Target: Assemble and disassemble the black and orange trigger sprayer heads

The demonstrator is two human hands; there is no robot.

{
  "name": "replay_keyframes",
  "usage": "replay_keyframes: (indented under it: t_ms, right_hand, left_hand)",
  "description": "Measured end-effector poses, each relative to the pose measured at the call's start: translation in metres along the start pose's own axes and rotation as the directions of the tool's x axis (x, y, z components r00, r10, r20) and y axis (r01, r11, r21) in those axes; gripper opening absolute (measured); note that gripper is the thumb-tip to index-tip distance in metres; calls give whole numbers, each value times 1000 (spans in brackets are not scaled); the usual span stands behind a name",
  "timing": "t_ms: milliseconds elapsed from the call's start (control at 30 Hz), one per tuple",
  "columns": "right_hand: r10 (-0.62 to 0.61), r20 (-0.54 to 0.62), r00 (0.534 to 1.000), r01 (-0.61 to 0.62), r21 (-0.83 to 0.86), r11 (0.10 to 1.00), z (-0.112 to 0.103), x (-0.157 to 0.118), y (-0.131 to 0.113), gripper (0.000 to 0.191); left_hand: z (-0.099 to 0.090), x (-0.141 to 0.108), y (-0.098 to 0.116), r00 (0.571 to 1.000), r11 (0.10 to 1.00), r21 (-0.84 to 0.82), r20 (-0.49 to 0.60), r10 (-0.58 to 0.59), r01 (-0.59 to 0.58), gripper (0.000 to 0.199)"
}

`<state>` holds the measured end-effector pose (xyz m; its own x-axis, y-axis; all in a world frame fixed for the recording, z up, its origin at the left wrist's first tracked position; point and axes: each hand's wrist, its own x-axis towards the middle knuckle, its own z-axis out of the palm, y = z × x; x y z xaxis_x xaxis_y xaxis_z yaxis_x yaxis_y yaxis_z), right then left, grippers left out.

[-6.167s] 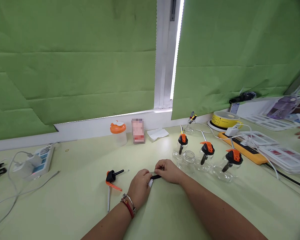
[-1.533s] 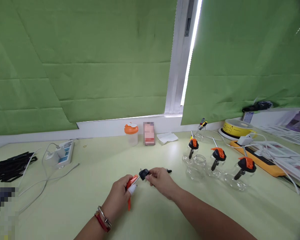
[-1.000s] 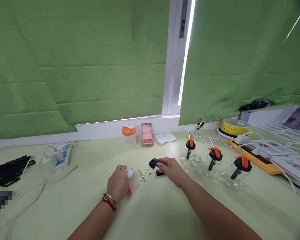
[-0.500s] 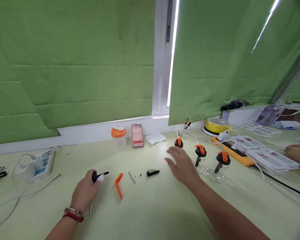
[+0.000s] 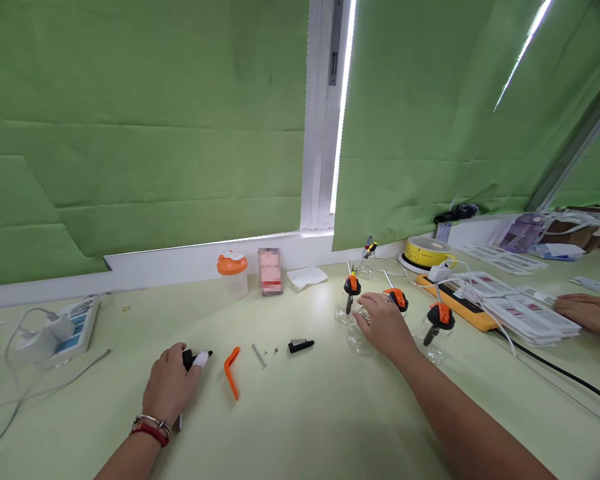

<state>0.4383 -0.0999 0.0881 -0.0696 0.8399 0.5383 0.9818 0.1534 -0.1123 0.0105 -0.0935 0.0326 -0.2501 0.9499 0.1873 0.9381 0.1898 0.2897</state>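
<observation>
On the left, my left hand [image 5: 171,379] is closed on a black plastic part [image 5: 189,360] with a dark tip pointing right. A white cover is on the thumb, and a metal tube [image 5: 180,422] shows below the wrist. An orange curved lever [image 5: 231,373] lies to its right, then a metal pin [image 5: 259,355], tiny loose bits [image 5: 275,350] and a black piece with a spring [image 5: 301,345]. My right hand [image 5: 386,327] curls its thumb and fingers around the upper part of a clear glass jar [image 5: 359,341]; the fingertips are partly hidden.
Glass jars holding black-and-orange tools [image 5: 351,287] [image 5: 440,315] stand around my right hand. Behind are an orange-lidded cup [image 5: 233,267], a tissue [image 5: 307,277] and a yellow tape roll [image 5: 427,253]. Power strips [image 5: 83,330] [image 5: 463,303] lie both sides. Another person's hands [image 5: 587,312] are far right.
My right hand has moved right and closed in on the glass jar, uncovering the leftmost jar. My left hand stays almost in place, lowered slightly, with the black part.
</observation>
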Motion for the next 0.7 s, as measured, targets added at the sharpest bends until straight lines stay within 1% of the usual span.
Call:
replay_keyframes:
  t_ms: [67,133,200,233,267,300,367,467,533,567,633,667,700]
  right_hand:
    - [23,-8,1000,-23,-49,999,-2,10,-2,26]
    - [65,24,998,-62,-103,993,-4,26,-6,32]
    - [138,114,984,-119,-161,980,-3,46,-10,40]
    - [183,189,965,-147,-187,971,-2,55,-11,46]
    - [219,272,937,-166,-205,965,0,64,-12,46]
    - [241,339,909,-174,-216,961,1,71,-12,43]
    - [248,389,887,-174,-215,961,4,82,-11,32]
    - [239,369,898,-169,-211,963,1,84,-12,25]
    - [229,314,921,-164,-220,962,-9,80,-19,26]
    - [221,275,936,-160,-226,961,-17,75,-24,27]
    - [151,105,983,-126,-216,968,-36,63,-41,28]
    - [102,53,993,-91,-187,978,-46,54,-52,28]
    - [54,27,998,-49,-147,988,-56,44,-64,29]
  left_hand:
    - [1,0,-3,998,999,17,-40,39,-39,52]
    - [1,-1,-4,994,997,35,-83,71,-69,51]
    - [0,-2,-3,987,995,38,-128,94,-90,50]
    - [0,-3,-2,983,994,33,-149,109,-105,49]
    - [-1,-4,-1,978,992,26,-168,127,-124,48]
    - [-1,-5,-1,971,989,20,-187,147,-146,47]
    - [-3,-6,-1,955,981,15,-227,193,-194,45]
    - [-9,-10,1,925,973,9,-309,220,-229,42]
    - [-14,-15,7,898,967,-16,-375,230,-254,39]
    - [-17,-20,13,879,958,-38,-409,245,-284,38]
    - [-23,-35,30,831,906,-91,-443,335,-413,36]
    - [-25,-45,42,808,864,-117,-435,398,-489,37]
    - [-29,-57,54,780,810,-150,-416,469,-567,41]
